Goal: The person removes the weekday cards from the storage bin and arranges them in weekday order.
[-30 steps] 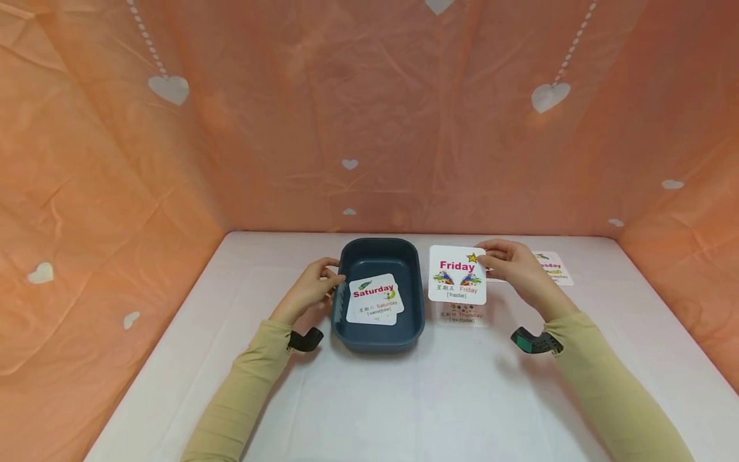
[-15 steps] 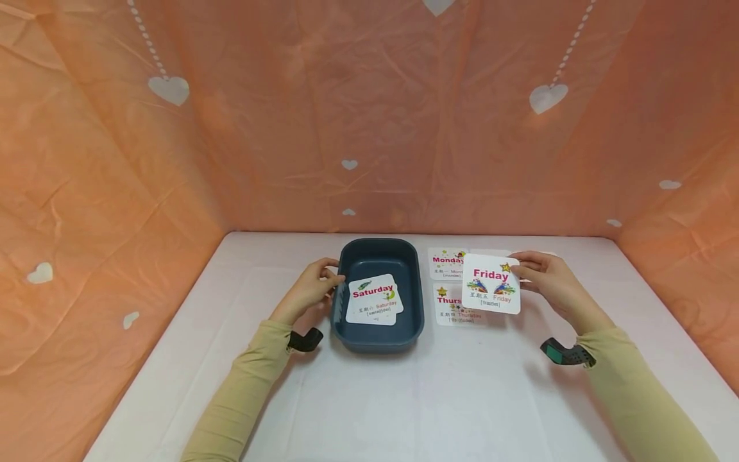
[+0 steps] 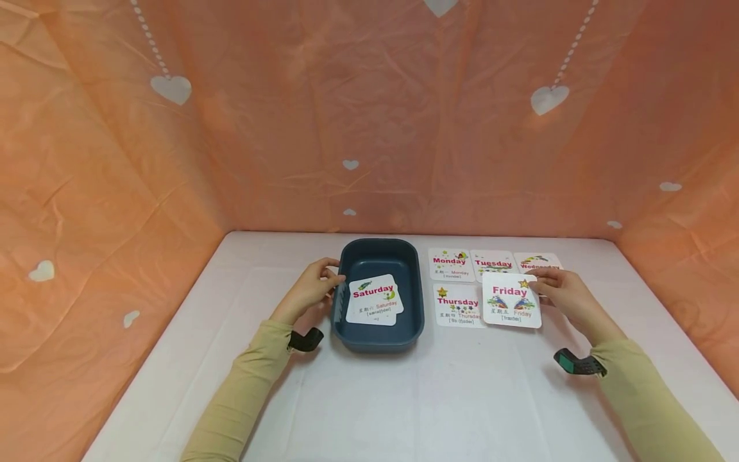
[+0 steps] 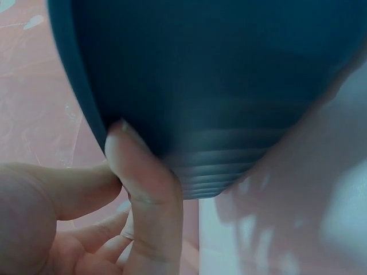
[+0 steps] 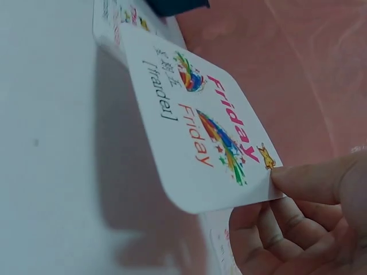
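Observation:
Between thumb and fingers, my right hand (image 3: 562, 295) pinches the Friday card (image 3: 511, 300) by its upper right corner. In the right wrist view the Friday card (image 5: 195, 120) is tilted, with its shadow on the tabletop beneath. It overlaps the right edge of the Thursday card (image 3: 458, 305) and the lower edge of the Tuesday card (image 3: 492, 262) in the head view. My left hand (image 3: 308, 289) pinches the left rim of a dark blue tub (image 3: 378, 343); the left wrist view shows thumb and finger at the rim. Inside the tub lies the Saturday card (image 3: 372, 298) over another card.
A Monday card (image 3: 450, 264) lies behind the Thursday card, and a Wednesday card (image 3: 537, 260) lies at the right end of the back row. A white cloth covers the table (image 3: 369, 404). An orange curtain with white hearts (image 3: 404, 115) surrounds its back and sides.
My right hand has carried the Friday card rightward and lower, from over the Monday and Thursday cards to the right of Thursday. The left hand and tub have stayed in place.

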`<control>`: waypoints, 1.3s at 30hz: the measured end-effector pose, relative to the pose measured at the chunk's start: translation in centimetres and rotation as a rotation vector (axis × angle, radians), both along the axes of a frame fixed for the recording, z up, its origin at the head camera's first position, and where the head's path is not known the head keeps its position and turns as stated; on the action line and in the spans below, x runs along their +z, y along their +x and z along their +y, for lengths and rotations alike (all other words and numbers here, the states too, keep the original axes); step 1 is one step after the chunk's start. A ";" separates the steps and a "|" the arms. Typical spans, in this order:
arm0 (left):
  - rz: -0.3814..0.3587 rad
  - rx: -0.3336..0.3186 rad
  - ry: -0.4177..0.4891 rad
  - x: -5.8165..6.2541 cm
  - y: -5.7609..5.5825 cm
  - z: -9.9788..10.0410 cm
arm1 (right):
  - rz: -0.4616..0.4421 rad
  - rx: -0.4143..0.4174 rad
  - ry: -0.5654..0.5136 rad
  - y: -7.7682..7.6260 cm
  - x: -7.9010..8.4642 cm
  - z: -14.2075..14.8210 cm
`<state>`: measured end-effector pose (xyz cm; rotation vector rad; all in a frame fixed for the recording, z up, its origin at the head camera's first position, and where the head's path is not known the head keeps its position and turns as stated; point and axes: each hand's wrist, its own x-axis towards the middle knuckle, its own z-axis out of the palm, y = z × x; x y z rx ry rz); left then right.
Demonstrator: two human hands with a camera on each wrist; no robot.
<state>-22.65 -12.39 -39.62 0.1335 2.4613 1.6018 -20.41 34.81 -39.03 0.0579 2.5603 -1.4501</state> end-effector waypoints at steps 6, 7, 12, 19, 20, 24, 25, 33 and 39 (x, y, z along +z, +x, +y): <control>0.001 0.004 -0.004 0.0 0.0 -0.1 | -0.008 -0.007 0.092 -0.2 -0.7 0.9; 0.000 0.004 -0.005 0.0 0.0 -0.1 | -0.008 -0.008 0.104 -0.3 -0.8 1.0; -0.004 0.008 -0.005 0.1 0.0 -0.1 | -0.005 -0.009 0.139 -0.4 -1.3 1.4; -0.005 0.006 -0.010 0.0 -0.1 -0.2 | 0.030 0.014 0.201 -0.7 -1.9 1.5; -0.005 0.007 -0.012 0.0 -0.1 -0.2 | 0.035 0.017 0.207 -0.7 -1.9 1.5; -0.017 0.012 -0.020 0.0 -0.2 -0.1 | 0.065 0.033 0.238 -0.8 -2.3 1.6; -0.021 0.011 -0.020 0.0 -0.2 -0.1 | 0.073 0.036 0.247 -0.8 -2.4 1.6; -0.026 0.010 -0.012 0.2 -0.1 0.0 | 0.133 0.024 0.316 -0.6 -2.4 1.2; -0.026 0.011 -0.006 0.3 0.1 0.0 | 0.150 0.010 0.330 -0.4 -2.3 0.8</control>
